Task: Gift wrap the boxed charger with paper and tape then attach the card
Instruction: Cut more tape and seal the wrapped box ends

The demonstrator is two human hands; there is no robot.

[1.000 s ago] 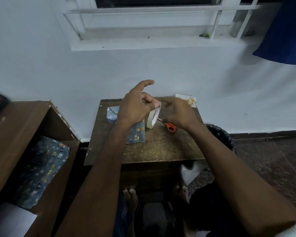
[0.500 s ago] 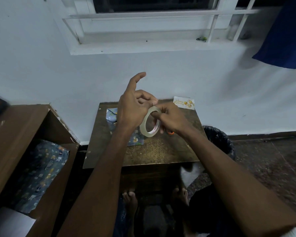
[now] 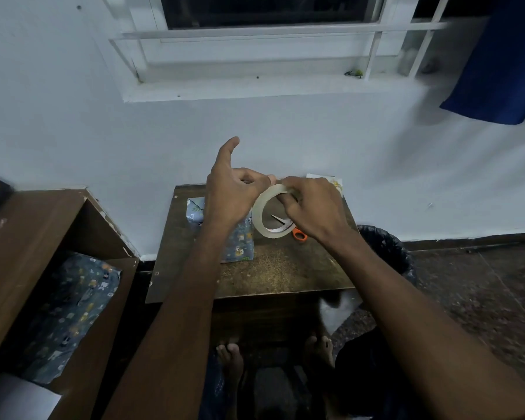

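Patterned blue wrapped box (image 3: 240,241) behind hands (image 3: 234,195) holding tape roll (image 3: 270,212)

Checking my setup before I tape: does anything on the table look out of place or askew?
One thing: the card hangs over the table's back right corner, against the wall. The wrapped box lies flat and the scissors rest beside it. Both hands, left hand and right hand, hold the tape roll.
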